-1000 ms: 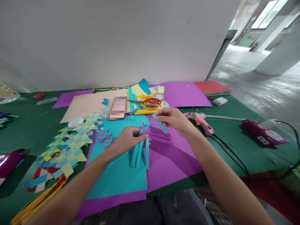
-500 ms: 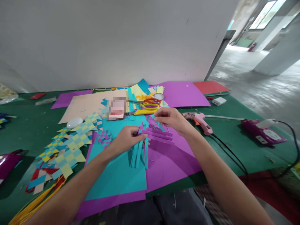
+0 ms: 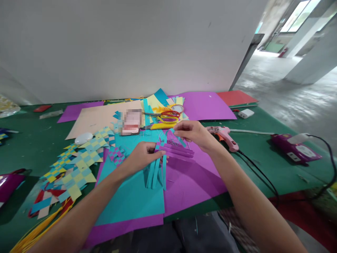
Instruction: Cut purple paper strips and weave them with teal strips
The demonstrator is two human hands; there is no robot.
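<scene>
My left hand (image 3: 145,154) is closed on a piece of woven paper strips (image 3: 160,146), its thumb lying over the crossing. Purple strips (image 3: 179,151) run out from the weave to the right, and turquoise strips (image 3: 153,174) hang down below it. Just to the upper right, my right hand (image 3: 191,133) pinches the end of one turquoise strip, which curves up from the weave. Beneath both hands lie a turquoise sheet (image 3: 131,207) and a purple sheet (image 3: 189,189). A small purple and turquoise checked piece (image 3: 116,155) rests left of my left hand.
Behind the hands lie red-handled scissors (image 3: 170,114), a yellow-handled cutter (image 3: 162,125), a tape roll (image 3: 177,109) and a blurred phone (image 3: 131,121). A pink glue gun (image 3: 226,137) with a black cord is at right. Several checked woven pieces (image 3: 85,158) spread out at left.
Hardly anything differs. My right hand keeps its pinch on the turquoise strip with a very slight shift, and my left hand stays in place on the weave.
</scene>
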